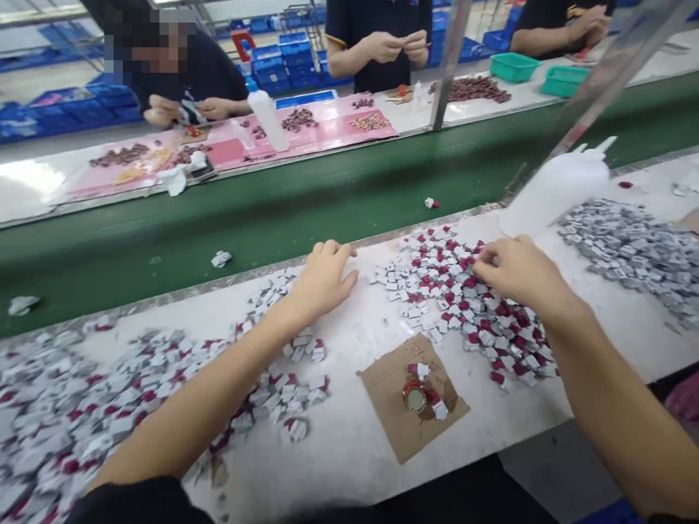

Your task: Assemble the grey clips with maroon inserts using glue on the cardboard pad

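My left hand (pixel 324 278) rests over the white tabletop near its far edge, thumb apart from the fingers, with nothing visible in it. Small grey-white pieces (pixel 273 291), some with dark red parts, lie beside and under that arm. At the right, my right hand (pixel 516 271) is closed in a pinch at the edge of a pile of small white and dark red pieces (pixel 448 273). What its fingertips hold, if anything, is too small to make out. Between my arms lies a cardboard square (pixel 390 415), bearing a red bottle cap (pixel 414 397) and two white-and-red pieces (pixel 438 406).
A green conveyor belt (pixel 328 196) runs beyond my table, with a few stray pieces on it. A white plastic bottle (pixel 562 185) and a heap of grey pieces (pixel 638 255) are at the right. Co-workers sit across, near a squeeze bottle (pixel 267 116) and green baskets (pixel 513 66).
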A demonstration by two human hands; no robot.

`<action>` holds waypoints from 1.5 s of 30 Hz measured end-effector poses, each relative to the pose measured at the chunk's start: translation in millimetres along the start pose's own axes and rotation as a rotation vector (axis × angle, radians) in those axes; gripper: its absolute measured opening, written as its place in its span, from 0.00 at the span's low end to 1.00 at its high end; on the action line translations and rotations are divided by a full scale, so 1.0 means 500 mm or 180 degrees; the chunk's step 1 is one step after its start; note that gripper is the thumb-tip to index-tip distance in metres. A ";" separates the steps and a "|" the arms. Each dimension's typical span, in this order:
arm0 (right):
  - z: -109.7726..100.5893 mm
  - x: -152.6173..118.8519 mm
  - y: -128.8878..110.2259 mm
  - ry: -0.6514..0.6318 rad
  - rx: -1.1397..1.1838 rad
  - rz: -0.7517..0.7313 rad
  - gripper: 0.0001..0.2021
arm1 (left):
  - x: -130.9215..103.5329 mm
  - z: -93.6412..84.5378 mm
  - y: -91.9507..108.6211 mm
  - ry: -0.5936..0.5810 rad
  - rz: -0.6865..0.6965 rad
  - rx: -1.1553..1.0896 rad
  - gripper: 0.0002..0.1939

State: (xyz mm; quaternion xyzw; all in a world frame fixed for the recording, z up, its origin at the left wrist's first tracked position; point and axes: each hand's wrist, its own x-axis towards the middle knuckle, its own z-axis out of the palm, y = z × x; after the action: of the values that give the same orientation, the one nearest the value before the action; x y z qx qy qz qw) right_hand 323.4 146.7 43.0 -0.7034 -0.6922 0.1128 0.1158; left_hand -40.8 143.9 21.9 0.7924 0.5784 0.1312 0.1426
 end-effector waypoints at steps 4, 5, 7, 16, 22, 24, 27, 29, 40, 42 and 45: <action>-0.012 0.118 -0.022 -0.0149 -0.0272 0.0194 0.10 | -0.159 -0.032 -0.079 0.0472 -0.0604 0.0203 0.17; -0.008 0.151 -0.035 -0.0010 -0.0169 0.0141 0.08 | -0.183 -0.034 -0.089 0.0536 -0.0733 0.0252 0.18; 0.010 0.215 -0.070 0.0215 0.0055 0.0015 0.05 | -0.212 -0.031 -0.095 0.0592 -0.0877 0.0287 0.20; 0.106 0.358 -0.180 -0.0201 0.0073 0.0020 0.13 | -0.188 -0.018 -0.089 0.0687 -0.1131 -0.0085 0.10; 0.129 0.360 -0.207 -0.0366 0.0320 -0.0274 0.05 | -0.178 -0.031 -0.083 0.0938 -0.1129 -0.0656 0.09; 0.133 0.348 -0.218 -0.0378 0.0511 -0.0382 0.06 | -0.181 -0.037 -0.056 0.0960 -0.0936 -0.1148 0.10; 0.116 0.303 -0.235 -0.0310 0.0840 -0.0520 0.05 | -0.188 -0.044 -0.004 0.0662 -0.0719 -0.1956 0.15; 0.091 0.241 -0.243 -0.0356 0.1470 -0.0655 0.04 | -0.190 -0.042 0.031 0.0489 -0.0693 -0.2424 0.18; 0.049 -0.187 -0.187 -0.1044 0.5100 -0.0062 0.14 | -0.191 0.013 0.182 -0.0689 -0.1899 -0.5012 0.15; 0.057 -0.220 -0.169 -0.0960 0.5205 0.0159 0.13 | -0.209 0.012 0.188 -0.0791 -0.1942 -0.5012 0.07; 0.063 -0.265 -0.142 -0.0792 0.5369 0.0412 0.10 | -0.239 0.019 0.174 -0.0453 -0.1658 -0.4460 0.12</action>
State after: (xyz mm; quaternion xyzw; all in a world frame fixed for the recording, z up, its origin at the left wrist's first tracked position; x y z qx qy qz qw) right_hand 243.8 15.4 35.7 -0.4025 -0.3429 0.6730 0.5171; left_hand 3.7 3.9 40.8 0.3602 0.5177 0.3791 0.6772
